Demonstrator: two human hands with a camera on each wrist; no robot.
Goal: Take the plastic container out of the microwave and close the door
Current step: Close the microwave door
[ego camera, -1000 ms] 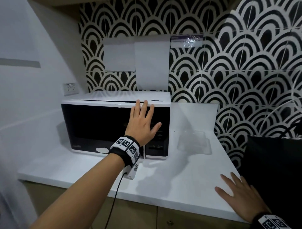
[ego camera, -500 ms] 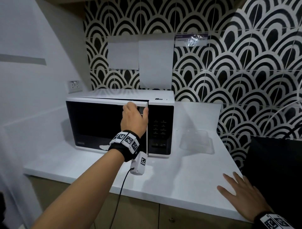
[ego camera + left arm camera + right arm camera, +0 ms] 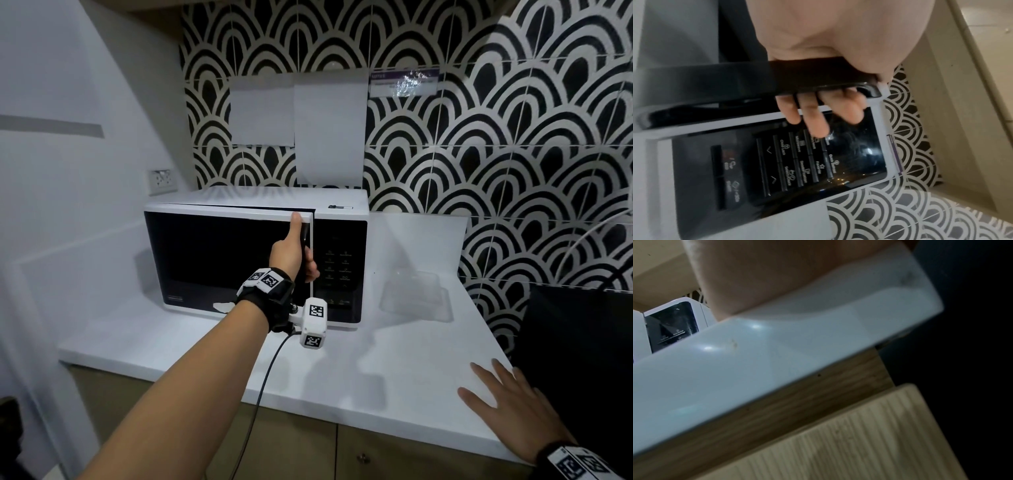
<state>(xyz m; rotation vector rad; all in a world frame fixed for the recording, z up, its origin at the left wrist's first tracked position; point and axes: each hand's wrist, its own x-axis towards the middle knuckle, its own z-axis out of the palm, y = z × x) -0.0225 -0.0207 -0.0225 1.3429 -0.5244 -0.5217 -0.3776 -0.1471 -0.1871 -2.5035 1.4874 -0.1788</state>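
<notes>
gripping door (image 3: 226,253) edge, left hand (image 3: 291,255), fingertips (image 3: 813,113) partly hidden

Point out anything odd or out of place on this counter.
A clear plastic container already sits on the counter right of the microwave, yet the left hand grips the door edge, which stands slightly ajar. The right hand lies flat on the counter. Nothing looks spilled or damaged.

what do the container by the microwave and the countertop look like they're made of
Container: seemingly thin clear plastic, glossy; the counter shows through it and its edges catch light.
Countertop: smooth white solid surface or laminate, semi-gloss; the right wrist view shows soft highlights on its rounded edge. Exact material unclear.
</notes>
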